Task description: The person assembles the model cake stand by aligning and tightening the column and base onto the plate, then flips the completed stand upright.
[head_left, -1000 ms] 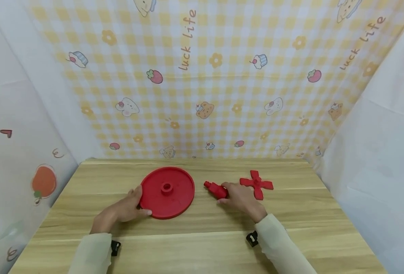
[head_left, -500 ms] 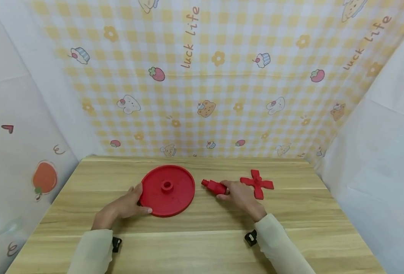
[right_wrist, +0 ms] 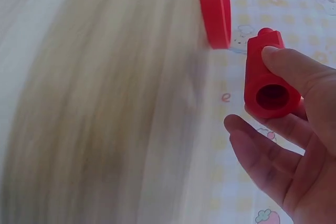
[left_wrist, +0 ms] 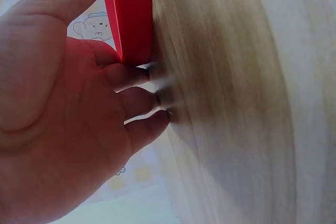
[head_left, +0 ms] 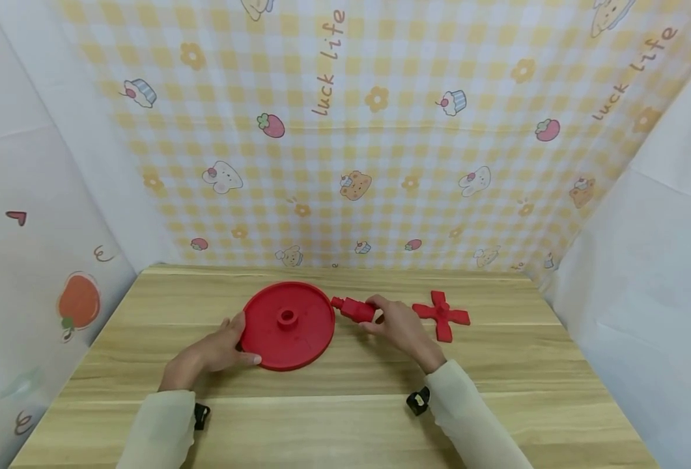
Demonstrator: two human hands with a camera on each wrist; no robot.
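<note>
"Head view?"
"Likely joining the red connector (head_left: 355,310) to the red disc (head_left: 305,335) on the table (head_left: 322,423); they're near each other."
"Left wrist?"
"Left hand (left_wrist: 73,108) has its grip curled round the disc."
"Right wrist?"
"Right hand (right_wrist: 317,148) pinches the connector; next likely calls for lining it up with the disc's hub (head_left: 287,327)."

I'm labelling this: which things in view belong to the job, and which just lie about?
Apparently in the job:
round red plastic-looking disc, left hand at its rim
faceted red plastic-looking piece, held in the right hand

Lying about:
red four-armed plastic-looking cross, untouched on the wood-grain table; possibly another part
</note>
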